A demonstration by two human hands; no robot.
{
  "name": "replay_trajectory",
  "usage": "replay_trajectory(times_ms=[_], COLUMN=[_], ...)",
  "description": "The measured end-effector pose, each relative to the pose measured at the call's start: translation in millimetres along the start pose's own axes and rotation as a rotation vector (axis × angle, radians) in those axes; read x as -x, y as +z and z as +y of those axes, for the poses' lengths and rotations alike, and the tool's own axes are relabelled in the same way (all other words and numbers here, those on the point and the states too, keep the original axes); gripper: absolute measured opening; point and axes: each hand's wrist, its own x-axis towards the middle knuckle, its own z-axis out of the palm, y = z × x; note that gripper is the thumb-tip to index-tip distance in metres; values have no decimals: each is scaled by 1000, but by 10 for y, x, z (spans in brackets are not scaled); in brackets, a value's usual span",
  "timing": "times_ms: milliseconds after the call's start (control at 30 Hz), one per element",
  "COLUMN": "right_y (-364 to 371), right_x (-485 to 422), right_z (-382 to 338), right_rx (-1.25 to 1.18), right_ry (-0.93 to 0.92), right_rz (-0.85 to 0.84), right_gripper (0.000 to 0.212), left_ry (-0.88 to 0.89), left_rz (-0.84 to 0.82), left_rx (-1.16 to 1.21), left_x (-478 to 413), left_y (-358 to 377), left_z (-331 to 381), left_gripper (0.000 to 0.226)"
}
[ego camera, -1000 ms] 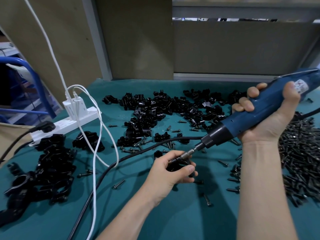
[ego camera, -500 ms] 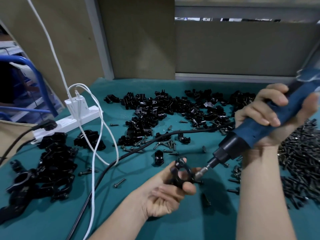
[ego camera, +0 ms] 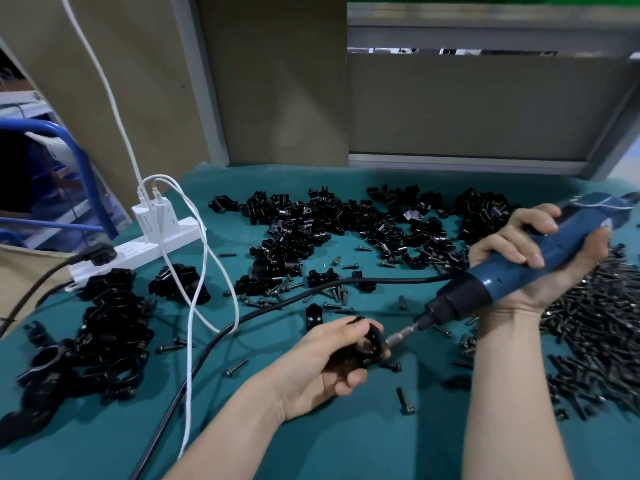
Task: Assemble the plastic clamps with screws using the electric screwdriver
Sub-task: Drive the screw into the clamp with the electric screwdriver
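**Item 1, grip.** I log the right hand (ego camera: 530,268) wrapped round the barrel of the blue corded electric screwdriver (ego camera: 502,280), with the fingers over the top and the thumb beneath. The tool slants down to the left. Its chrome bit (ego camera: 401,336) reaches the small black plastic clamp (ego camera: 373,339). The left hand (ego camera: 322,368) pinches that clamp between curled fingers and thumb, just above the cloth. Clamp and bit tip are blurred, so I cannot tell whether a screw sits under the bit.

**Item 2, surface and room.** I see a teal cloth-covered table (ego camera: 346,445) backed by tan board panels (ego camera: 277,81) in grey metal framing. A blue tubular frame (ego camera: 69,143) stands beyond the left edge. On the cloth, largest first:
- a wide heap of small black clamp halves (ego camera: 346,220) across the back
- a dense heap of black screws (ego camera: 595,323) at the right, beside the right wrist
- a stack of larger black clamps (ego camera: 104,334) at the left
- a white power strip (ego camera: 138,251) near the left edge, carrying two white chargers (ego camera: 152,216)
- white cables (ego camera: 194,306) looping forward from the chargers
- a thick black cord (ego camera: 242,320) running from under the screwdriver, past the left hand, to the near edge
- single loose screws (ego camera: 403,400) scattered round both hands

**Item 3, edges and room.** The back edge meets the panels behind the clamp heap. The left edge runs slantwise behind the power strip. I note bare cloth between the two forearms, and more left of the left forearm as far as the black cord.
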Motion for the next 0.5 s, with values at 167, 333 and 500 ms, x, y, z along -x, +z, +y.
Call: replay_trajectory(times_ms=[167, 333, 500], right_y=[-8, -18, 3], right_x=[-23, -45, -78], right_z=[2, 11, 76], right_rx=[15, 73, 180], right_ry=[-8, -67, -94], right_rz=[20, 108, 147], right_gripper=[48, 44, 41], left_ry=[146, 280, 357], left_rz=[118, 201, 295], left_rx=[-43, -138, -159], left_x=[-22, -24, -26], left_y=[29, 13, -1], left_z=[-41, -18, -18], left_gripper=[46, 37, 32])
